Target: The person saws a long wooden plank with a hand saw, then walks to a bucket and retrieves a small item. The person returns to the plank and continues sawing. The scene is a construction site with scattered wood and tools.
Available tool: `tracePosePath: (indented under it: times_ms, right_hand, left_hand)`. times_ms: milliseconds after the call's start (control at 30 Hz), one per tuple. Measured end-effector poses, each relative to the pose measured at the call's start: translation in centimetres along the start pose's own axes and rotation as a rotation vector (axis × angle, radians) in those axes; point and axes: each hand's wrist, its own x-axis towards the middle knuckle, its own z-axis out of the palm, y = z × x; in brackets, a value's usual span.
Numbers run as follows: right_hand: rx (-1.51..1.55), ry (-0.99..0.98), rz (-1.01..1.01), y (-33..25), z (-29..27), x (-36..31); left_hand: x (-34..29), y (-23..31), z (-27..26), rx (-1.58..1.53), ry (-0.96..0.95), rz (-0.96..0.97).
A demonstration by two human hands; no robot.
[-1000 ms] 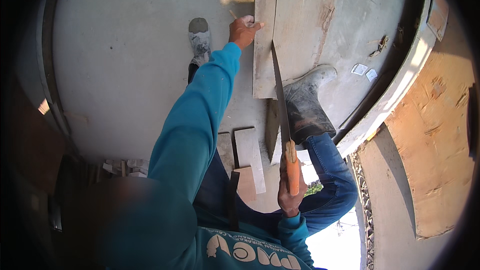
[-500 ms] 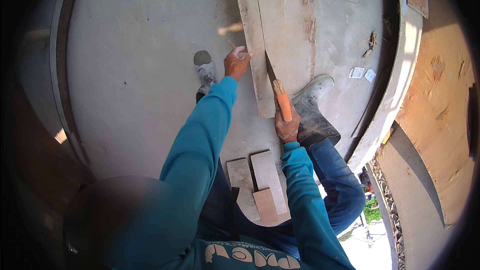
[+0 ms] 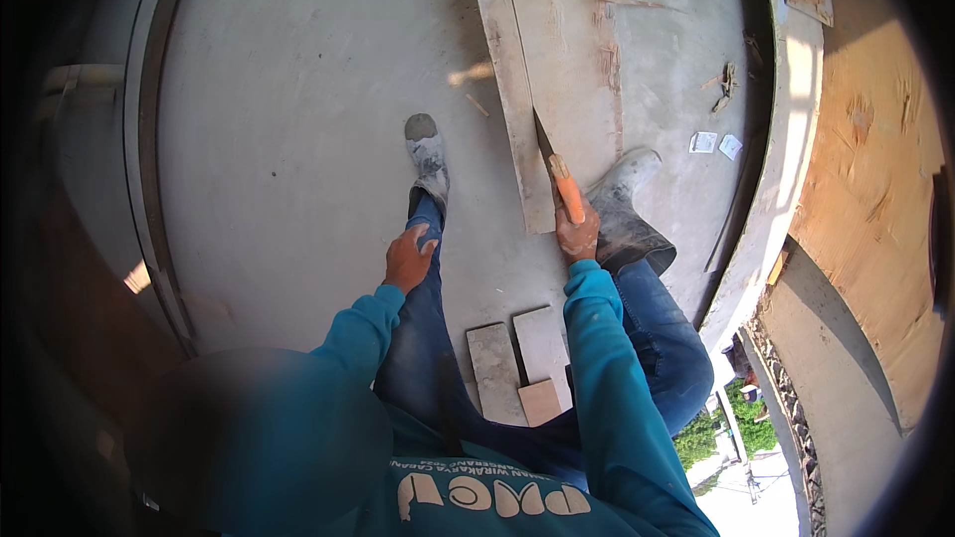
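Observation:
A handsaw (image 3: 565,186) with an orange handle is gripped in my right hand (image 3: 578,234), its fingers closed around the handle. Its dark, narrow blade stands in the long cut running along the plywood board (image 3: 572,70). A narrow strip (image 3: 510,89) lies left of that cut, parted from the wider piece toward the near end. My left hand (image 3: 409,257) is off the board and rests on my left lower leg, fingers spread over the jeans. The blade's lower part is hidden below the board.
My left boot (image 3: 428,157) stands on the grey floor; my right boot (image 3: 627,201) is beside the board's near right edge. Small board offcuts (image 3: 494,363) lie between my legs. Wood scraps (image 3: 726,88) and two small white pieces (image 3: 703,143) lie at right, near a raised edge.
My left hand has left the strip's left edge and come back onto my left leg. My right hand still grips the saw in the cut. The view has shifted slightly.

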Motion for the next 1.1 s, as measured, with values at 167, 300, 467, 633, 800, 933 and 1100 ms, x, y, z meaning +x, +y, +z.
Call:
tracePosePath:
  times_ms: [167, 300, 467, 633, 800, 933, 1100]
  right_hand:
    - [0.003, -0.028, 0.033, 0.7, 0.0, 0.3]
    - [-0.067, -0.014, -0.029, 2.9, -0.2, 0.6]
    - [-0.081, -0.164, 0.073, 2.5, -1.2, 1.2]
    - [-0.041, -0.117, 0.020, 1.8, 0.1, 1.1]
    - [-0.177, -0.158, -0.225, 4.7, -0.8, 1.2]
    - [-0.551, -0.241, -0.739, 4.9, -3.1, 2.6]
    - [-0.394, -0.220, -0.568, 4.9, -2.5, 1.6]
  left_hand:
    - [-0.8, -1.1, 0.8, -0.008, 0.150, 0.095]
    - [-0.3, 0.2, 0.5, -0.045, 0.113, 0.057]
    - [-0.1, -0.4, 0.5, -0.074, 0.064, 0.001]
    - [0.1, -0.7, 0.8, -0.094, 0.070, -0.014]
    - [1.6, 0.9, 0.8, -0.118, 0.023, -0.051]
    - [4.9, 2.0, 3.7, -0.222, 0.067, -0.012]
    - [12.0, 8.5, 7.9, -0.329, 0.014, -0.016]
